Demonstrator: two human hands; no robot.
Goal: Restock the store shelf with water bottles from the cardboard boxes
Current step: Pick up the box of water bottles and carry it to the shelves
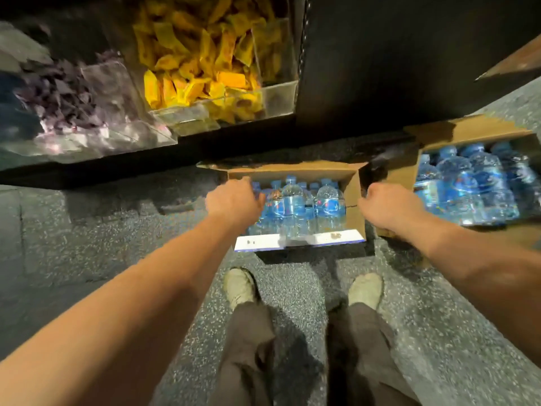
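Observation:
An open cardboard box (352, 200) stands on the floor in front of my feet. It is packed with clear water bottles with blue caps (295, 203). My left hand (232, 199) curls over the box's left wall, its fingertips hidden inside. At the right wall, beside the raised flap, my right hand (388, 205) grips the cardboard with curled fingers. A second open box (465, 133) of the same bottles (468, 186) stands to the right, tilted and partly cut off by the frame edge.
Above the boxes a dark store shelf (409, 68) holds clear bins of yellow packets (202, 63) and purple packets (73, 95). My two shoes (240, 285) stand on speckled grey floor just behind the near box. A cardboard flap (515, 64) juts in at the upper right.

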